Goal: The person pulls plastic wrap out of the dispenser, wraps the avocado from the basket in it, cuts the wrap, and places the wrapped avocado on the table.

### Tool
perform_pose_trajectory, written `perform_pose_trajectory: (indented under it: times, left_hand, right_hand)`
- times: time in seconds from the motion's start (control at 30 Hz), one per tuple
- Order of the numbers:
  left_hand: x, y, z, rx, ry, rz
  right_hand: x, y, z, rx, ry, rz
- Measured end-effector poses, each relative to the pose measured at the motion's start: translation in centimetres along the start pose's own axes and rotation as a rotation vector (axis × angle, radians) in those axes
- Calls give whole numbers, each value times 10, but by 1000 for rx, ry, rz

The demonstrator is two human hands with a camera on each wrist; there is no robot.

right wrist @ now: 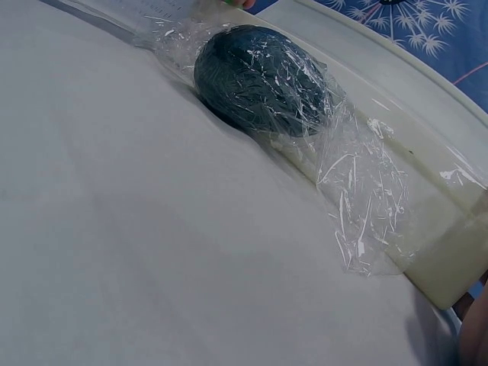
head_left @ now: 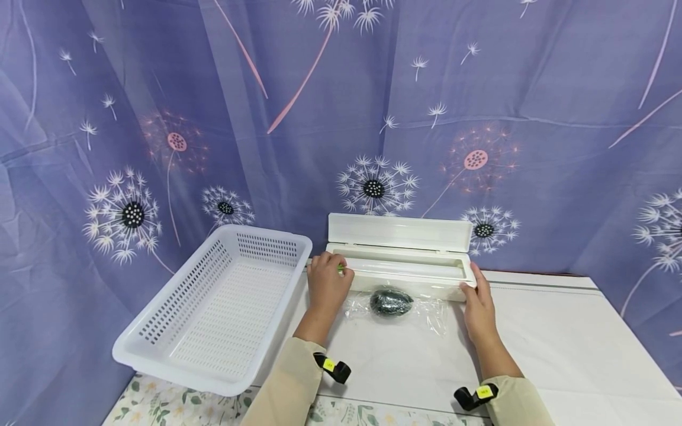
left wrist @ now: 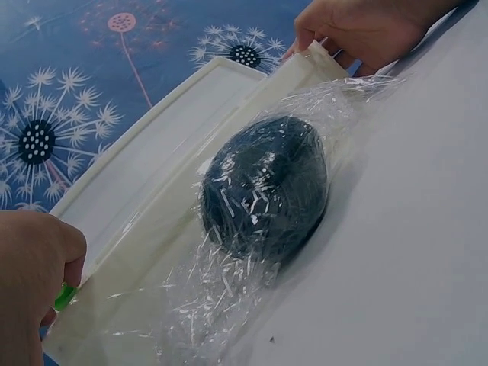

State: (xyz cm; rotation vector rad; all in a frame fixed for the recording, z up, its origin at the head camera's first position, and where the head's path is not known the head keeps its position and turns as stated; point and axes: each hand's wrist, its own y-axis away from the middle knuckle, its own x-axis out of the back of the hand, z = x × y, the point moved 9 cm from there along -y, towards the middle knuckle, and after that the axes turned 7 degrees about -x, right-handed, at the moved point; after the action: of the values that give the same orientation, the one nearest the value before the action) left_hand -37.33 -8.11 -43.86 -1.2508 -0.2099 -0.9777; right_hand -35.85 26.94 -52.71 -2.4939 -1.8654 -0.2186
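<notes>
A long white cling film dispenser [head_left: 405,286] lies with its lid [head_left: 399,232] raised at the back and a pale film roll [head_left: 405,268] inside. My left hand [head_left: 327,283] is at its left front corner, its fingers curled round the dispenser's small green slider [left wrist: 65,296]. At the other end, my right hand [head_left: 481,305] grips the corner, thumb in front. Close before the dispenser lies a dark green, egg-shaped fruit or vegetable [head_left: 391,302], wrapped in clear cling film [right wrist: 366,198]. Loose, crumpled film spreads out on both sides of it.
A white perforated plastic basket [head_left: 213,319] stands to the left, its rim near my left forearm. A white cloth [head_left: 565,343] covers the table, with a floral cloth [head_left: 176,402] along the front. Behind the dispenser hangs a purple dandelion-print curtain [head_left: 319,160].
</notes>
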Motion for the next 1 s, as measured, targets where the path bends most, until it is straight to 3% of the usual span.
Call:
perform_pose_trajectory:
  times: [0.23, 1.0]
  left_hand:
    - [5, 0, -1, -20, 11, 40]
    - [4, 0, -6, 2, 21, 26]
  right_hand:
    - [2, 0, 0, 8, 4, 12]
    - [2, -2, 1, 10, 11, 10]
